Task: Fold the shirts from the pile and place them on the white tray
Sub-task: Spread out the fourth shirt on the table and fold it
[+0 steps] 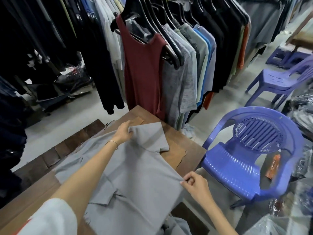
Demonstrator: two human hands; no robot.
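Fingers of the left hand (122, 132) pinch the far sleeve (149, 137) of the grey shirt (135, 175), spread flat on the counter (177, 148); the right hand (196, 184) pinches its nearer right edge. Both grips lie along one side, probably to fold leftward.

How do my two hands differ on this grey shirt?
The left hand reaches far across and grips the raised sleeve of the grey shirt; the right hand is nearer, pinching its side edge. The left wrist wears a thin bracelet; the right wrist shows none. Both hold that shirt.
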